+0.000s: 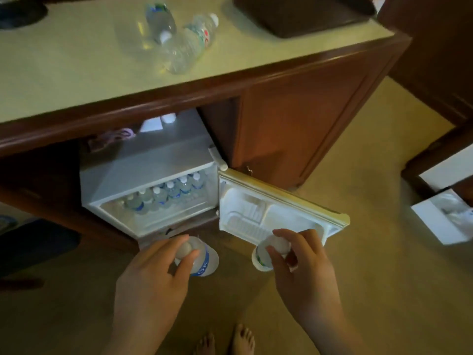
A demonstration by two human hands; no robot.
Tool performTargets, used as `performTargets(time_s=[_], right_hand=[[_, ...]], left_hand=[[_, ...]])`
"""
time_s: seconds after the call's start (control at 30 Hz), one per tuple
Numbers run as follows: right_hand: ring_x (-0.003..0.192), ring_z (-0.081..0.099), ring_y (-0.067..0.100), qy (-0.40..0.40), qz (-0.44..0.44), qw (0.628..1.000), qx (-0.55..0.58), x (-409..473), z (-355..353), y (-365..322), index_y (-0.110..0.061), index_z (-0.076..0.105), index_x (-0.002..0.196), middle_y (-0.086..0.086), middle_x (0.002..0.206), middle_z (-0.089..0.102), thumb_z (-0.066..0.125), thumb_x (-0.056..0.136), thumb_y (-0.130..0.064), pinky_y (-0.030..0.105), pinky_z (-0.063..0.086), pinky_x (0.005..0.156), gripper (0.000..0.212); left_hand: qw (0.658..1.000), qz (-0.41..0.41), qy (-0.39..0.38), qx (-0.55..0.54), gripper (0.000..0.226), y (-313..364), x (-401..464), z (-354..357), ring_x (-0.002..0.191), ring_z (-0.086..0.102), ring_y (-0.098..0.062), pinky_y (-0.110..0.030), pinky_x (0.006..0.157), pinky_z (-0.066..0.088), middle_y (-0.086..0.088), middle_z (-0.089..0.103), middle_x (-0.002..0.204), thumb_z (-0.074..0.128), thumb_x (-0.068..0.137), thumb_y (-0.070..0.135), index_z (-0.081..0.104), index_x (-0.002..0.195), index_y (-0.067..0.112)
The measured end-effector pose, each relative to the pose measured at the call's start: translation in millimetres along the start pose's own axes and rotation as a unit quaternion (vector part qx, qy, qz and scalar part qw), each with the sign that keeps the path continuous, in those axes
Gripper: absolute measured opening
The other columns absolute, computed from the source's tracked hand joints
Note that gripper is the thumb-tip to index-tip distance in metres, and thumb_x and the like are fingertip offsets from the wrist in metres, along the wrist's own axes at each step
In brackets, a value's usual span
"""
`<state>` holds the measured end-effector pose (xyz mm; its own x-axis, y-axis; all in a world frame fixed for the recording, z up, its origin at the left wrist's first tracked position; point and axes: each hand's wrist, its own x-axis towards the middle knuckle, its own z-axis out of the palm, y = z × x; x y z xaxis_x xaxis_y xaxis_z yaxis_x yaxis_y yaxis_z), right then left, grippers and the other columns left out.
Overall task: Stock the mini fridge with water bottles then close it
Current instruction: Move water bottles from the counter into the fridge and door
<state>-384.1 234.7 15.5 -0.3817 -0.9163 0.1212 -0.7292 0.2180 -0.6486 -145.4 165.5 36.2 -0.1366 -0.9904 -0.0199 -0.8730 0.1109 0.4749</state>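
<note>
The white mini fridge [143, 165] sits in a wooden cabinet with its door [281, 201] swung open to the right. A row of several water bottles [163, 194] stands on its shelf. My left hand [153, 275] grips the capped top of a blue-labelled water bottle [207, 260] in front of the fridge. My right hand [304, 262] grips the top of a green-labelled water bottle [261, 257] just below the open door. Two more bottles [186, 44] lie on the countertop [64, 60] above.
A dark tray [302, 14] rests at the back right of the counter. A white box [445, 219] lies on the carpet at the right. My bare toes [227, 339] show at the bottom edge. Dark fabric [33, 244] lies at the left.
</note>
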Motion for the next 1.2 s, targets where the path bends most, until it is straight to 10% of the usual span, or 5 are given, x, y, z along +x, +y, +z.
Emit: performTargets(time_s=[0.23, 0.57, 0.77, 1.0, 1.2], right_hand=[[0.081, 0.065, 0.01, 0.039, 0.039, 0.998, -0.016, -36, 92, 87, -0.02, 0.067, 0.116, -0.005, 0.112, 0.057, 0.078, 0.088, -0.015, 0.006, 0.043, 0.069, 0.031], [0.079, 0.065, 0.006, 0.09, 0.074, 0.993, -0.023, -73, 185, 207, -0.016, 0.069, 0.112, -0.005, 0.104, 0.056, 0.079, 0.088, -0.013, 0.026, 0.057, 0.061, 0.027], [0.078, 0.06, 0.0, 0.124, 0.04, 0.991, -0.039, -59, 210, 261, -0.01, 0.069, 0.112, -0.001, 0.103, 0.057, 0.079, 0.088, -0.009, 0.006, 0.047, 0.067, 0.026], [0.08, 0.056, 0.003, 0.186, -0.035, 0.98, -0.059, -44, 221, 301, -0.006, 0.068, 0.112, 0.004, 0.103, 0.058, 0.077, 0.09, -0.012, 0.018, 0.049, 0.068, 0.025], [0.08, 0.053, 0.001, 0.201, -0.09, 0.97, -0.1, -25, 234, 343, -0.005, 0.07, 0.113, 0.003, 0.101, 0.058, 0.077, 0.09, -0.014, 0.018, 0.048, 0.065, 0.025]], left_hand=[[0.996, 0.076, 0.025, -0.029, 0.031, -53, 3, 98, 0.076, 0.066, -0.01, -0.024, 0.057, 0.049, 0.008, 0.073, 0.098, 0.072, 0.085, 0.04, 0.078, 0.11, 0.024], [0.994, 0.094, 0.02, -0.058, 0.033, -103, -17, 231, 0.08, 0.066, -0.011, -0.032, 0.06, 0.055, 0.008, 0.071, 0.101, 0.071, 0.087, 0.038, 0.077, 0.113, 0.018], [0.993, 0.091, 0.013, -0.071, 0.034, -111, -8, 290, 0.082, 0.068, -0.012, -0.037, 0.059, 0.057, 0.007, 0.072, 0.102, 0.073, 0.088, 0.042, 0.076, 0.114, 0.02], [0.989, 0.117, 0.013, -0.089, 0.034, -96, 34, 325, 0.083, 0.062, -0.007, -0.015, 0.069, 0.043, 0.017, 0.063, 0.102, 0.079, 0.085, 0.033, 0.075, 0.117, 0.024], [0.965, 0.225, 0.046, -0.125, 0.032, -94, 84, 366, 0.083, 0.069, -0.011, -0.034, 0.073, 0.058, 0.009, 0.072, 0.102, 0.078, 0.089, 0.038, 0.076, 0.118, 0.024]])
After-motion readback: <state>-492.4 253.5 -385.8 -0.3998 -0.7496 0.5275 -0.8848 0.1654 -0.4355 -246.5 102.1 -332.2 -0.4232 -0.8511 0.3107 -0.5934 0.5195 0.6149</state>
